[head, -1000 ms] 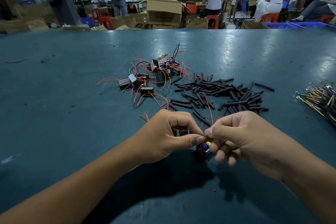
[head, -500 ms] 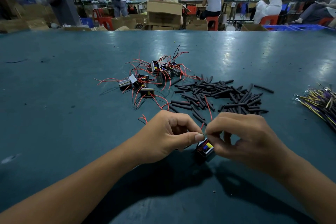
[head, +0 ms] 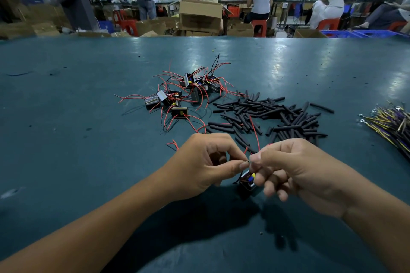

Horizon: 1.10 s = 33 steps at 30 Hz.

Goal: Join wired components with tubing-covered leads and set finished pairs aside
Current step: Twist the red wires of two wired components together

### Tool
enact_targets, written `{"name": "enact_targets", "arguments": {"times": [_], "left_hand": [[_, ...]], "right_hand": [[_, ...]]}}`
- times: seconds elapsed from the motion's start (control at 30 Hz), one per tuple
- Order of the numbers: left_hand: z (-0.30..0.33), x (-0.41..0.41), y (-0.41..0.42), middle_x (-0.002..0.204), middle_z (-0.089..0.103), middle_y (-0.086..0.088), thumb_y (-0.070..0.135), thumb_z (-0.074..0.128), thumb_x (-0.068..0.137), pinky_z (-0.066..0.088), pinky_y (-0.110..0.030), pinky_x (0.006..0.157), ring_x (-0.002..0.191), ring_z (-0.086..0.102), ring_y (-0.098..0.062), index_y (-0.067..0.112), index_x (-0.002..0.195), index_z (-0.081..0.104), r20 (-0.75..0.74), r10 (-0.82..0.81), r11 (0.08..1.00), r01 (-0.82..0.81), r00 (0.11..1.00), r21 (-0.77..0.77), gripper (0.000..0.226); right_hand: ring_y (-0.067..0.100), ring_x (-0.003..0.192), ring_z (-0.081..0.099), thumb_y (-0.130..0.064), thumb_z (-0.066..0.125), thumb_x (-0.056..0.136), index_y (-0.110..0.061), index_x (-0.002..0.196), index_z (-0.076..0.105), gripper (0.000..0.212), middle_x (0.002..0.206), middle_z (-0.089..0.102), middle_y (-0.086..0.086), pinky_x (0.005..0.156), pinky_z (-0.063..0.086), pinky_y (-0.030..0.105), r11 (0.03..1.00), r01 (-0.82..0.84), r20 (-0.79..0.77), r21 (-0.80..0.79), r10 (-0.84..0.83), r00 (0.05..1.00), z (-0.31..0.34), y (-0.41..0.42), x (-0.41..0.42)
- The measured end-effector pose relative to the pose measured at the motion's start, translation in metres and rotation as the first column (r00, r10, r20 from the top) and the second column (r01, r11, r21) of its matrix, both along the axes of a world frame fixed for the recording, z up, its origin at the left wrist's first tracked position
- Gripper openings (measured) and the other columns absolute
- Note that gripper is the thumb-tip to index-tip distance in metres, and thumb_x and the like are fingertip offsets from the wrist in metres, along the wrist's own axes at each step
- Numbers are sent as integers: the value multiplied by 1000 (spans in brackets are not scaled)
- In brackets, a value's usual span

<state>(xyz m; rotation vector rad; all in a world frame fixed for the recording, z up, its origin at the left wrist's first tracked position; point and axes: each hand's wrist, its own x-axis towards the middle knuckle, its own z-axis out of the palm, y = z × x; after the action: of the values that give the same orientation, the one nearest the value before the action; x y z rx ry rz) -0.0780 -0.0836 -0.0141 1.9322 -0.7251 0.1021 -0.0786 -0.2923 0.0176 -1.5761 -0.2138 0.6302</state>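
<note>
My left hand (head: 204,164) and my right hand (head: 295,173) meet fingertip to fingertip low in the middle of the table. Both pinch thin wire leads at the point where thumbs and forefingers touch. A small black component (head: 248,182) with a blue and yellow top hangs just below the fingertips, partly hidden by my right fingers. A red lead (head: 255,133) runs up from the pinch toward the tubing. A pile of black tubing pieces (head: 273,115) lies beyond my hands. Left of it sits a heap of black components with red leads (head: 186,95).
A bundle of yellow and purple wires with ring terminals (head: 392,126) lies at the right edge of the dark green table (head: 66,117). Beyond the far edge stand cardboard boxes (head: 200,16), red stools and several people at other benches.
My right fingers have uncurled a little and the lower ones now hang beside the component. Both hands stay pinched together at the same spot.
</note>
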Motion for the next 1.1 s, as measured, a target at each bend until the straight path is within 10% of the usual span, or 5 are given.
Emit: {"name": "enact_targets", "arguments": {"times": [0.23, 0.43, 0.5, 0.67, 1.1], "left_hand": [[-1, 0, 1, 76, 59, 5, 14, 72, 89, 42, -24, 46, 47, 52, -13, 11, 84, 72, -48, -27, 999, 24, 999, -43, 6], [0, -1, 0, 71, 56, 8, 12, 70, 89, 42, -24, 48, 48, 49, -11, 12, 84, 70, -129, -86, 993, 75, 988, -92, 5], [0, -1, -1, 72, 56, 8, 13, 70, 89, 42, -24, 48, 48, 49, -12, 13, 84, 69, -126, -79, 994, 67, 989, -91, 5], [0, -1, 0, 76, 58, 7, 16, 72, 89, 41, -24, 47, 49, 50, -8, 19, 83, 71, -70, -55, 998, 53, 996, -35, 7], [1, -2, 0, 78, 59, -2, 14, 72, 88, 45, -25, 46, 52, 51, -10, 18, 85, 72, -49, -55, 998, 54, 997, -14, 5]], "right_hand": [[21, 57, 70, -16, 71, 82, -13, 74, 72, 9, 68, 72, 9, 48, 50, 24, 993, -70, 384, -93, 100, 918, -4, -8, 5], [18, 57, 53, -15, 65, 93, -12, 81, 69, 13, 70, 59, -3, 51, 46, 33, 856, 256, 882, -449, 471, -26, -7, -19, 15], [8, 60, 55, -27, 63, 94, -19, 83, 70, 15, 72, 62, -10, 54, 45, 22, 858, 219, 884, -465, 464, 61, -5, -23, 17], [19, 48, 61, -52, 65, 88, -14, 71, 72, 43, 64, 68, 11, 43, 48, 25, 989, -42, 236, -144, 75, 969, 1, -12, 10], [11, 42, 47, -38, 58, 75, -15, 69, 70, 27, 60, 55, 2, 38, 38, 19, 986, -163, -251, 20, 163, 954, -6, -9, 13]]}}
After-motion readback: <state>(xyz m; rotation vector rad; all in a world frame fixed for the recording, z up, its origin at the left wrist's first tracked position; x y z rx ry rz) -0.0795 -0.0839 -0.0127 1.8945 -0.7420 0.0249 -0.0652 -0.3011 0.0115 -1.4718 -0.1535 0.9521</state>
